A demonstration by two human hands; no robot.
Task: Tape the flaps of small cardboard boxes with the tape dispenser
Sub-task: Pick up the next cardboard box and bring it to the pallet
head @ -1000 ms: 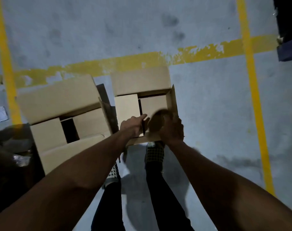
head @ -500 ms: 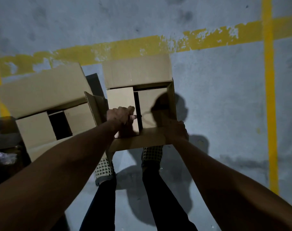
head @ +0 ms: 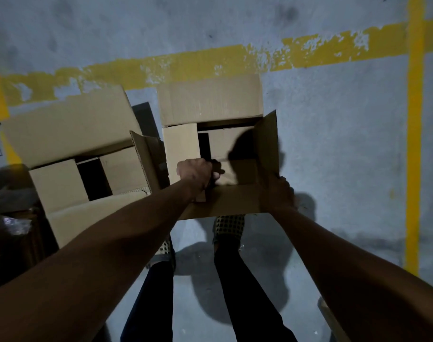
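Both my arms reach forward and down, nearly straight. My left hand (head: 197, 175) is curled into a fist, knuckles up. My right hand (head: 278, 196) is farther right, fingers curled downward, in shadow.

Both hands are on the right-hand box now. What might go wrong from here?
1. The right side flap stands upright while the left hand presses the inner flaps; it may spring back and leave a gap at the seam.
2. No tape dispenser shows in this view, so letting go to fetch one could let the flaps reopen.
3. The neighbouring box sits very close on the left; its raised flap could snag.
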